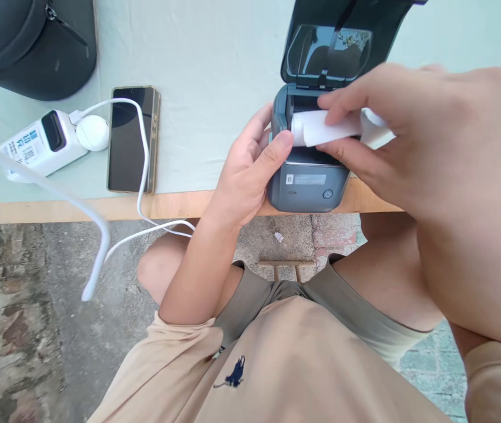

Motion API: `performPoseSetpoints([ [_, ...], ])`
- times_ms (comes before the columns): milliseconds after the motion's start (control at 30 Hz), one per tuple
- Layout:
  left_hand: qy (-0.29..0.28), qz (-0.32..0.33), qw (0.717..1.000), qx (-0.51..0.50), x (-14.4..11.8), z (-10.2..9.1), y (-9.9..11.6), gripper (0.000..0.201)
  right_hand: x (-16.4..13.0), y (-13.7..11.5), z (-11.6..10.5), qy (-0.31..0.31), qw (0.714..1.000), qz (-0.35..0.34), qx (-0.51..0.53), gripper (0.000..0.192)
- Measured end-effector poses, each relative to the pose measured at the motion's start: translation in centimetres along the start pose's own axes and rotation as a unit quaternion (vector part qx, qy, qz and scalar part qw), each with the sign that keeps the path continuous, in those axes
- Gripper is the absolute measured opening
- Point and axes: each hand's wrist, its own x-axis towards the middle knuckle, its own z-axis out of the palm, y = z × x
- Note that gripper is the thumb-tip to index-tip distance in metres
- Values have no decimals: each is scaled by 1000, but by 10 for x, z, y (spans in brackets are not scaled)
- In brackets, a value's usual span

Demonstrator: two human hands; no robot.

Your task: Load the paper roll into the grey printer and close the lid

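Roll (320,128) of white paper, pinched between our right hand's (426,135) thumb and fingers, sits in the open printer (307,182). Our left hand (250,167) grips the printer's left side, thumb touching the roll's end. Phone (131,141) lies well left of the printer.

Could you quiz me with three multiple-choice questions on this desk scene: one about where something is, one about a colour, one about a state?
1. Where does the dark-screened smartphone lie?
A. left of the printer
B. on the printer
C. on the ground

2. What colour is the paper roll?
A. blue
B. white
C. black

3. The small dark grey label printer has its lid
A. shut
B. missing
C. open

Answers: 1 A, it lies flat on the pale green tablecloth. 2 B, white between the right hand fingers. 3 C, the lid stands up while the left hand steadies the body.
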Motion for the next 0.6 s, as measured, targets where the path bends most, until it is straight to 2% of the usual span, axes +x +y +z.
performPoseSetpoints([
  [67, -3, 5, 1000, -11, 1, 0, 0, 56, -1, 1, 2, 9, 999, -23, 22, 18],
  [200, -3, -2, 1000, 0, 2, 1, 1, 49, -4, -2, 4, 89, 993, -72, 27, 17],
  [300, -4, -4, 1000, -4, 0, 2, 4, 46, -10, -7, 8, 129, 983, -127, 24, 8],
  [433, -3, 18, 999, 36, -1, 0, 4, 61, -17, -10, 13, 151, 968, -200, 30, 8],
  [533, -3, 16, 996, 90, -2, -2, 2, 72, -17, -5, 13, 141, 967, -185, 102, 10],
  [600, -6, 18, 996, 89, -2, -3, 2, 77, -15, 2, 11, 170, 964, -105, 175, 18],
])
